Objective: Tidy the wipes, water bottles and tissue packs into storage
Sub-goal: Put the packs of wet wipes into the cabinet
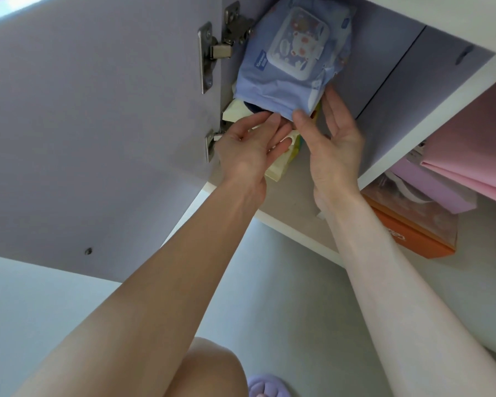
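A blue wipes pack point(292, 58) with a white flip lid stands inside the open cabinet compartment, leaning on pale yellow tissue packs point(278, 164) beneath it. My right hand point(332, 147) pinches the pack's lower edge between thumb and fingers. My left hand point(249, 147) is at the pack's lower left corner, fingers stretched under it and resting over the yellow tissue packs. A dark round item under the wipes pack is mostly hidden.
The lilac cabinet door point(92, 124) stands open at left with two metal hinges point(212, 53). To the right, a lower shelf holds an orange box point(418, 233) and pink and purple folders point(470, 167). A knee and a purple slipper point(269, 385) show below.
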